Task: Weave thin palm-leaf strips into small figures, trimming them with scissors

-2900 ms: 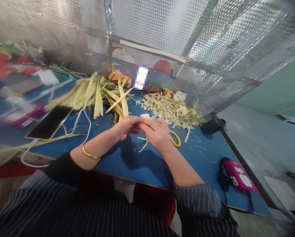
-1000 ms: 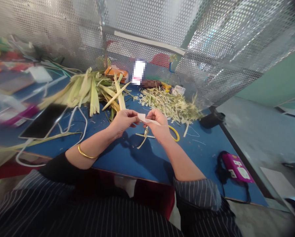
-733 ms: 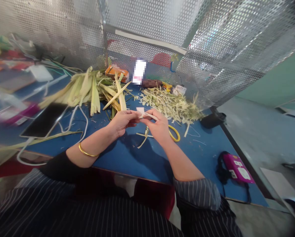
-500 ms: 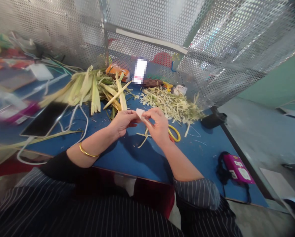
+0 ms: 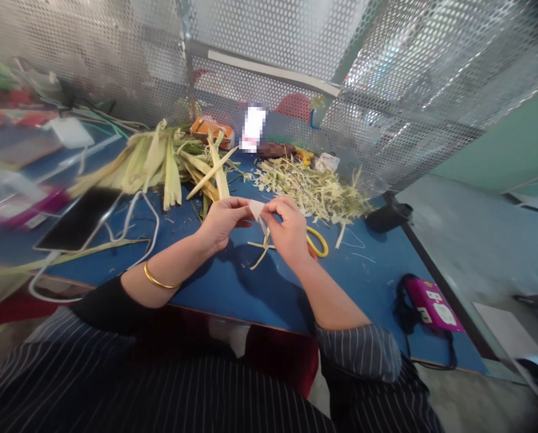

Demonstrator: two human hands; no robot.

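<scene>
A small pale piece of corn husk (image 5: 256,208), folded to a point, is pinched between my two hands above the table. My left hand (image 5: 219,224) grips its left edge between thumb and fingers. From the other side my right hand (image 5: 288,231) is closed on it, and a narrow strip hangs beneath. Thin husk scraps (image 5: 260,252) lie on the blue table (image 5: 246,288) below. By my right wrist shows a yellow loop handle (image 5: 323,243), perhaps of scissors, partly hidden. Whole corn husks (image 5: 155,159) are heaped behind my left hand.
Shredded husk (image 5: 314,189) is piled at the back right, beside a black cylinder (image 5: 388,218). A dark-screened tablet (image 5: 82,219) with a white cable (image 5: 154,207) lies left. A magenta box (image 5: 433,305) with a black cord sits near the right edge. Perforated metal panels (image 5: 269,36) stand behind.
The husk piece has turned in my fingers, and its folded point now faces down with the strip hanging. Both hands stay in nearly the same place; the view has shifted slightly.
</scene>
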